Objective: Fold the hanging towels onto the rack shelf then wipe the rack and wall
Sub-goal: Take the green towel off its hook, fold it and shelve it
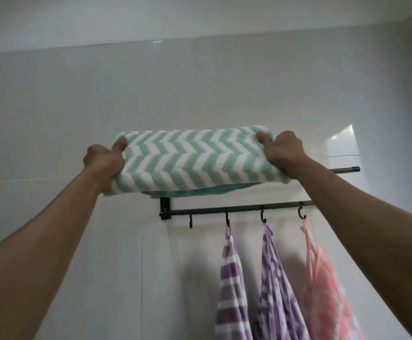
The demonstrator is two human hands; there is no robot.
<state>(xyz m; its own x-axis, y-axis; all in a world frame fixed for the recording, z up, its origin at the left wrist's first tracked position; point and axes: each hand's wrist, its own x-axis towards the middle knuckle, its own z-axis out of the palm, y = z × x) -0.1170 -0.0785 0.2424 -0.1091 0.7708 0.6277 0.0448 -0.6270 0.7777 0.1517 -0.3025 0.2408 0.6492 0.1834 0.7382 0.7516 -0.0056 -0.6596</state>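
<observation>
A folded towel with green and white zigzag stripes (192, 163) is held up at the level of the black wall rack (224, 212), covering most of its upper shelf. My left hand (103, 160) grips the towel's left end, thumb on top. Its right end is gripped by my right hand (283, 149) in the same way. A teal layer (187, 192) shows under the towel's lower edge. Whether the towel rests on the shelf cannot be told.
Below the rack bar, two purple and white striped towels (232, 285) (277, 290) and a pink one (327, 290) hang from black hooks. One hook (190, 223) at the left hangs bare. The shelf's upper rod end (347, 170) sticks out right. Grey glossy wall tiles (77, 106) surround everything.
</observation>
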